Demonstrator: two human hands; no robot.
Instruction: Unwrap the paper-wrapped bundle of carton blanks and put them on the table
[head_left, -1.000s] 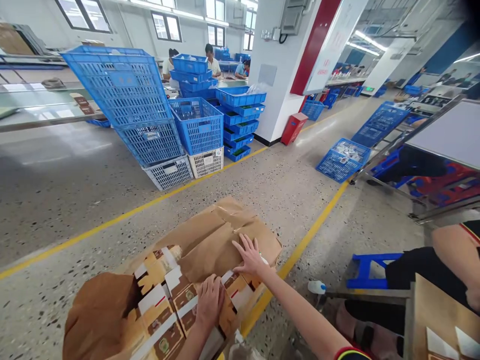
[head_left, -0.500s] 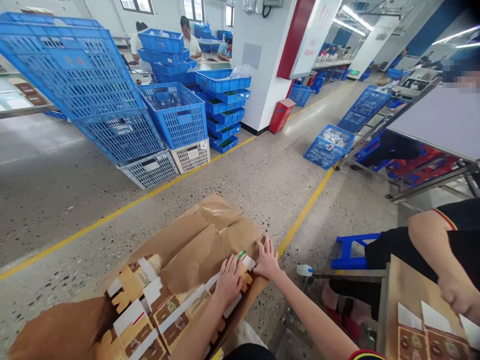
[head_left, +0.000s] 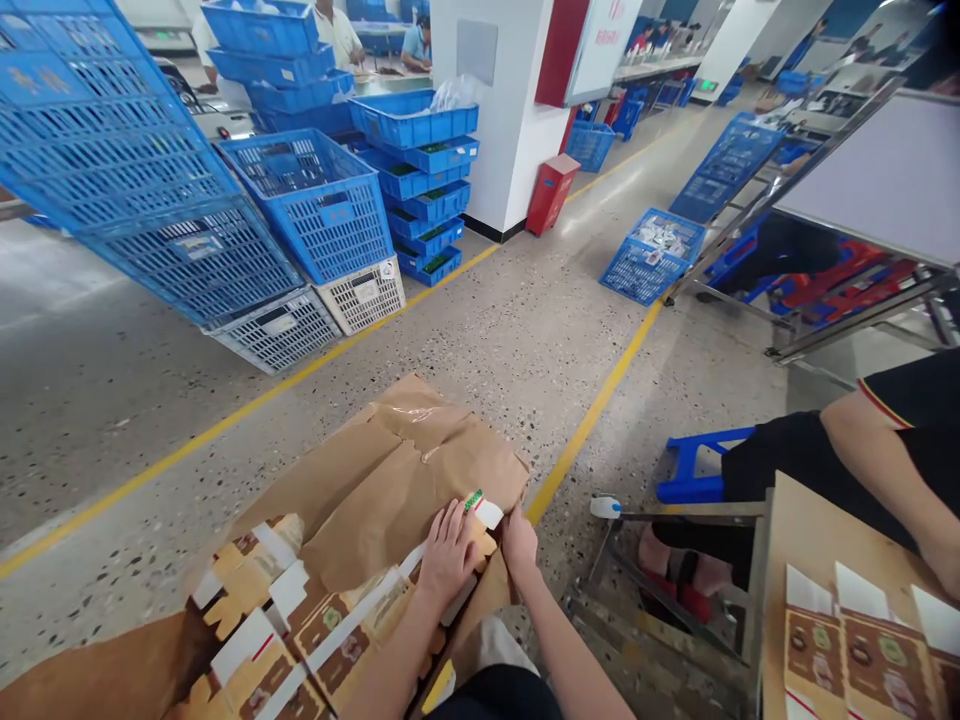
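Bundled flat printed cartons (head_left: 330, 630), brown and cream with white flaps, lie in a large sheet of brown wrapping paper (head_left: 390, 480) at the lower left. My left hand (head_left: 448, 552) rests on the cartons near their right end, fingers stretched out and flat. Just beyond its fingertips are a white flap and a small green printed piece (head_left: 474, 499). At the paper's right corner my right hand (head_left: 519, 545) has its fingers curled round the paper edge; the fingertips are partly hidden.
Blue crates (head_left: 315, 215) and shallow trays (head_left: 431, 190) are stacked at the upper left. On the right a co-worker's arm (head_left: 885, 460) reaches over a board (head_left: 795, 520) with more cartons. A blue stool (head_left: 686, 470) and a crate of white items (head_left: 649, 265) stand nearby.
My right hand has gone from spread fingers to curled ones at the paper's corner and moved slightly down. My left hand stays on the cartons. The view has tilted downward.
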